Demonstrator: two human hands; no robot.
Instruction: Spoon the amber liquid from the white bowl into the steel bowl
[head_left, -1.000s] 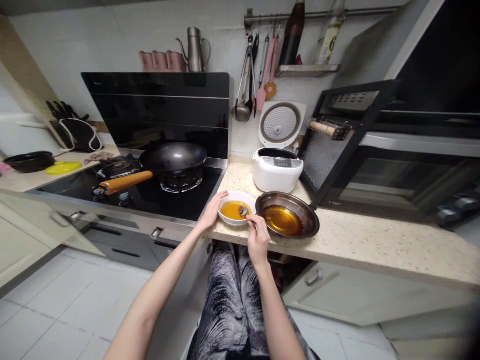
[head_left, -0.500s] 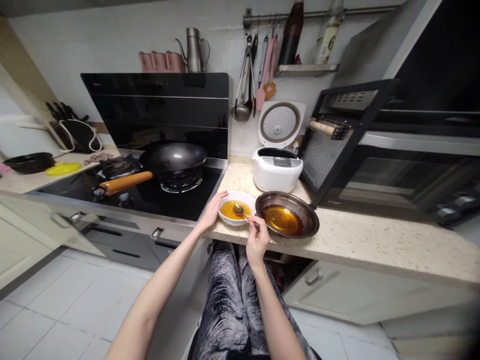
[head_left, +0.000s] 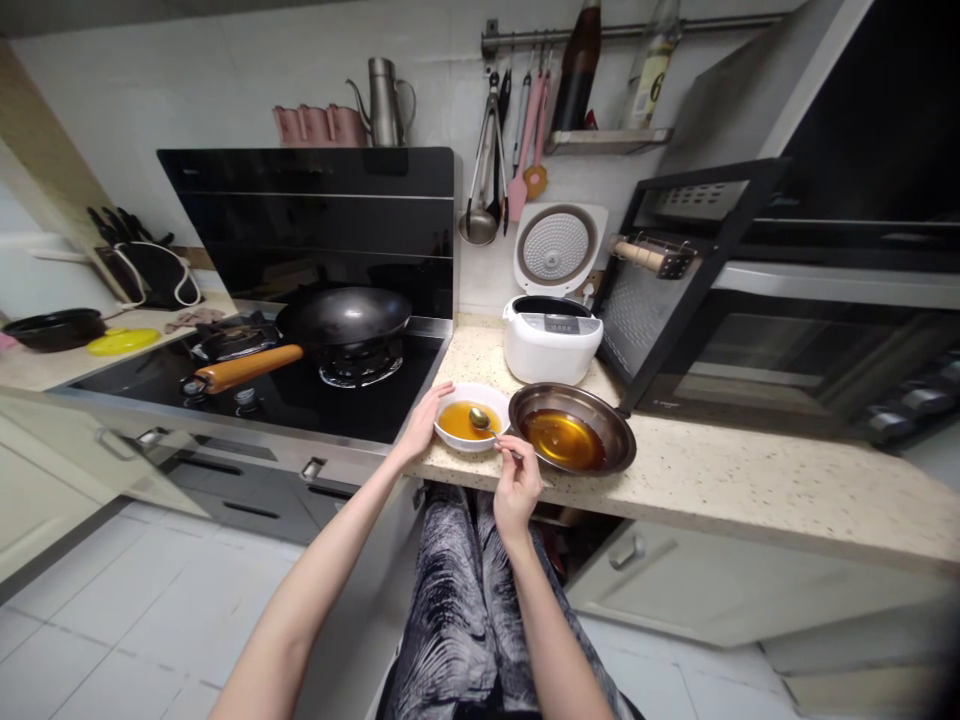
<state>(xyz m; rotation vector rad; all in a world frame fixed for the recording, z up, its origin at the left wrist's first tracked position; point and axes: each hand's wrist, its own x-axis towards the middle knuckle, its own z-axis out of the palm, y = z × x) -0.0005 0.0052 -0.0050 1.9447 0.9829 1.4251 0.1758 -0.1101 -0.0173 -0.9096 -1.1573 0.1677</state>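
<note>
My left hand (head_left: 424,424) rests along the left rim of a white bowl (head_left: 466,446), steadying it with its fingers against the side. Amber liquid fills part of the bowl. Between the fingertips of my right hand (head_left: 519,478) is the handle of a metal spoon (head_left: 480,418). The spoon's head lies over the amber liquid, inside the bowl; how deep it dips I cannot tell. Touching or very near the bowl's right side, a dark metal basin (head_left: 616,432) holds more amber liquid.
Behind the basin stands a white rice cooker (head_left: 553,345), lid raised. On the stove to the left sits a black wok (head_left: 346,315), its wooden handle (head_left: 251,368) pointing towards the front left. A black rack (head_left: 637,300) and an oven (head_left: 795,360) border the right side.
The spoon and my right hand have shifted very slightly. My left hand stays at the bowl, and the whole view has moved a little.
</note>
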